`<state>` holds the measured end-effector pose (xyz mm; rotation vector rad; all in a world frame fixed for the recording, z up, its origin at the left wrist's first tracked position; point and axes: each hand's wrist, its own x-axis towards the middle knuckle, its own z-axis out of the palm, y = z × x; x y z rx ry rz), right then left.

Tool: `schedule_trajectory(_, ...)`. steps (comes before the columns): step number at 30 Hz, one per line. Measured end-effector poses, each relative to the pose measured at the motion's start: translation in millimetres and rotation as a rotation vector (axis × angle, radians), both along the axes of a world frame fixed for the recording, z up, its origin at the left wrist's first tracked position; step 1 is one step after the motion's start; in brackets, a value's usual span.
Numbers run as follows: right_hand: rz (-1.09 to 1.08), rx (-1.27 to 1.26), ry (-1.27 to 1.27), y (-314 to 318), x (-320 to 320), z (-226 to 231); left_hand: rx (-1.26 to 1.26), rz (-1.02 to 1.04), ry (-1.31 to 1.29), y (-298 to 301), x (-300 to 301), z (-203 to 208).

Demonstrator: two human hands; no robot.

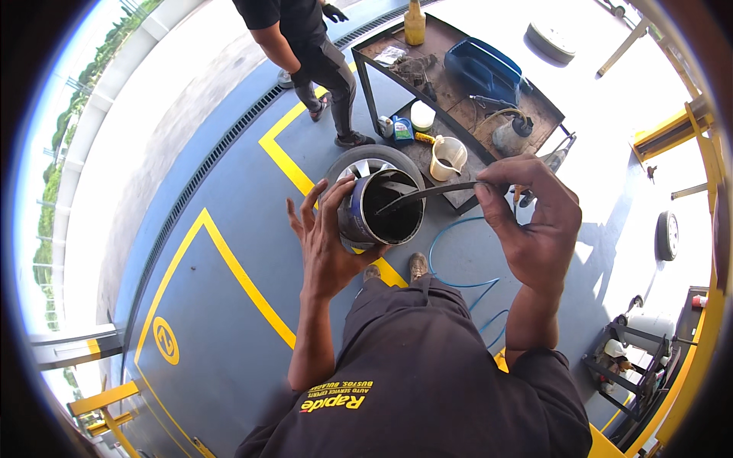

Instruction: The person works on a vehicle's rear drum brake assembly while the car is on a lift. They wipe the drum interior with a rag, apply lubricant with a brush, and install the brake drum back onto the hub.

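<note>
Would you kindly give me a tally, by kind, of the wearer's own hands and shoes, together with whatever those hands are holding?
Hands: 2 (left hand, right hand)
Shoes: 2 (left shoe, right shoe)
Open can, held in the left hand: 1
Dark strip, pinched in the right hand: 1
Total: 6

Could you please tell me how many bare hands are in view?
2: the left hand, holding the can from its left side, and the right hand, pinching the dark strip. The co-worker's upper hand is gloved; their other is hard to make out.
</note>
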<state>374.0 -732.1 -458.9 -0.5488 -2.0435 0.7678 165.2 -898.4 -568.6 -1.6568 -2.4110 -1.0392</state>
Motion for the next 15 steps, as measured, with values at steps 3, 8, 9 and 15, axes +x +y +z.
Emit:
schedule_trajectory(3,-0.014,0.163,0.071,3,-9,-19,0.006,-0.019,0.028,4,-27,9)
schedule_trajectory(8,-0.09,0.348,0.003,-18,-49,-29,0.02,-0.073,0.063,3,-66,25)
schedule_trajectory(9,-0.118,0.345,-0.01,-25,-56,-30,0.026,-0.084,0.074,3,-72,29)
schedule_trajectory(15,-0.188,0.45,-0.018,-59,-91,-32,0.045,-0.145,0.12,-10,-103,35)
